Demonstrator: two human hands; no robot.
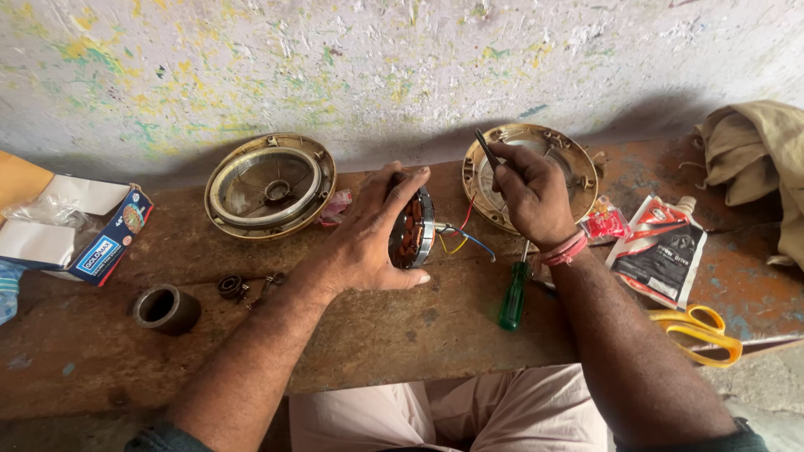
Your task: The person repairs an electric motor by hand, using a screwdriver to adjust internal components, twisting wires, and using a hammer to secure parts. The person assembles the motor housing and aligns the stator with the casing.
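My left hand (pixel 368 230) grips a round motor stator (pixel 413 230) with copper windings, held on edge on the wooden bench (pixel 377 326). Red, yellow and blue wires (pixel 461 238) trail from it to the right. My right hand (pixel 532 192) holds a thin dark tool (pixel 486 149), its tip pointing up and to the left above the stator. Behind that hand a brass-coloured round motor cover (pixel 569 155) leans against the wall. A second round cover (pixel 270 186) leans to the left of my left hand.
A green-handled screwdriver (pixel 513 293) lies below my right wrist. Yellow scissors (pixel 702 333), a black and red pouch (pixel 662 251) and a small red packet (pixel 605 224) lie at right, under a tan cloth (pixel 754 151). At left are an open box (pixel 84 230), a metal ring (pixel 166 308) and a bearing (pixel 229 286).
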